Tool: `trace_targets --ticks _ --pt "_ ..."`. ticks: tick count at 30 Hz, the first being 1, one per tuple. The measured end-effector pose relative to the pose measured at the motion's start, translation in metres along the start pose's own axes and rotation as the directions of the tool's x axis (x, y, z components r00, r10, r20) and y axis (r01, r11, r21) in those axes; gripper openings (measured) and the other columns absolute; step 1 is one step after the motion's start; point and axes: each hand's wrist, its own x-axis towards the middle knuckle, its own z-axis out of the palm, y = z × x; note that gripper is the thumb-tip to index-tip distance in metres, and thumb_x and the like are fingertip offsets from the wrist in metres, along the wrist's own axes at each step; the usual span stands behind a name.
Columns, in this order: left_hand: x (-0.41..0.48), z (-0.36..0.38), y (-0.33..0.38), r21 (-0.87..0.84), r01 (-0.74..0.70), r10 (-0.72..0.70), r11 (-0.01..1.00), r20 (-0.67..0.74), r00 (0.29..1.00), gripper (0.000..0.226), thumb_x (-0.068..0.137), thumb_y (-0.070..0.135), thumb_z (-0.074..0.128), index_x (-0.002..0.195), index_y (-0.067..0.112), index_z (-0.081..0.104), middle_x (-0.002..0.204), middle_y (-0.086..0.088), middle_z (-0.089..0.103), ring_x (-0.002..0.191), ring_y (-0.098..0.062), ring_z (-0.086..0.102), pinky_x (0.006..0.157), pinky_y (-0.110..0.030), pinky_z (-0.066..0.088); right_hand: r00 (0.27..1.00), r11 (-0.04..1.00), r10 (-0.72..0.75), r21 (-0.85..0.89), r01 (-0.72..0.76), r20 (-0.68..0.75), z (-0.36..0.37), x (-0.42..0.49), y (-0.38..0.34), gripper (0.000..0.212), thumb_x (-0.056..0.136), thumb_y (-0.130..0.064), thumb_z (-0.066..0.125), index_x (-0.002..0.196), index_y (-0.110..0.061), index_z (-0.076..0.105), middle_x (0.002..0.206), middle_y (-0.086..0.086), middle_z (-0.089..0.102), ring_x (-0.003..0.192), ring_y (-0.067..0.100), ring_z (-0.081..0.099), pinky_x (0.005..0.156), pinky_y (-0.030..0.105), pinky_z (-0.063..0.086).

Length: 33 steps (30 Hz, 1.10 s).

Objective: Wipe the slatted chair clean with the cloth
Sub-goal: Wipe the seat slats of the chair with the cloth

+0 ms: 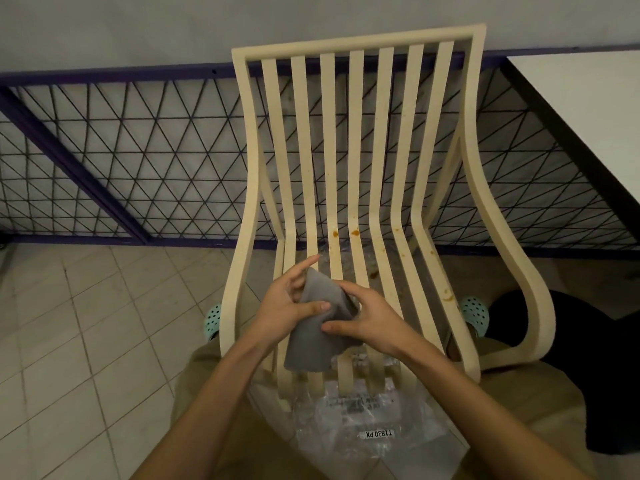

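Above the seat's front edge I see the left hand (284, 306) and right hand (367, 317) both pinching the grey cloth (311, 344) over the cream slatted chair (356, 133). Orange stains (355, 233) spot the slats at the seat's back.

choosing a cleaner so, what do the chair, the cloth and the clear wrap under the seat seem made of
Chair: cream, matte, likely moulded plastic or painted wood; smoothly bent slats, no grain visible. Cloth: soft grey fabric, possibly microfibre; it drapes and creases limply. Clear wrap: thin plastic film; see-through, crinkled, glossy, with a printed label.
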Motion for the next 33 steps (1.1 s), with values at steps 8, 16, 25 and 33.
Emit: trace_targets --ticks 8,16,25,33 --pt "0.010 -0.018 0.017 0.253 -0.070 0.084 0.965 -0.047 0.995 0.057 0.075 0.012 0.080 0.127 0.024 0.060 0.103 -0.001 0.070 0.096 -0.015 0.068 0.084 -0.030 0.057 0.991 0.978 0.088 0.178 -0.105 0.102 -0.017 0.009 -0.006 0.024 0.092 -0.029 0.062 0.100 -0.007 0.066 0.093 0.010 0.069 0.087 0.024 0.066 0.079 0.040 0.051" --pt "0.037 -0.016 -0.044 0.135 0.252 -0.226 0.958 -0.182 0.957 0.053 0.084 0.027 0.072 0.132 0.037 0.051 0.123 0.006 0.061 0.113 -0.015 0.057 0.099 -0.045 0.049 0.957 0.849 0.272 0.495 -0.186 -0.106 -0.016 0.024 0.004 0.024 0.100 -0.015 0.045 0.119 -0.011 0.061 0.113 0.011 0.068 0.101 0.023 0.067 0.079 0.033 0.057" --pt "0.076 -0.031 -0.105 -0.201 0.281 -0.345 0.938 -0.611 0.713 0.014 0.093 0.014 0.059 0.099 0.025 0.063 0.114 -0.005 0.065 0.107 -0.023 0.061 0.100 -0.046 0.048 0.963 0.940 0.268 -0.211 -0.268 -0.029 0.081 0.050 0.069 0.037 0.103 -0.023 0.037 0.139 -0.016 0.046 0.140 0.020 0.046 0.115 0.029 0.056 0.093 0.036 0.048" --pt "0.125 -0.022 -0.127 -0.196 0.270 -0.326 0.943 -0.709 0.625 0.027 0.098 0.008 0.047 0.119 0.012 0.063 0.121 -0.003 0.061 0.115 -0.020 0.054 0.104 -0.035 0.042 0.912 0.749 0.397 -0.535 -0.389 -0.108 0.132 0.089 0.114 0.077 0.098 -0.018 0.044 0.148 -0.002 -0.013 0.155 0.022 -0.020 0.145 0.041 0.018 0.099 0.036 0.045"
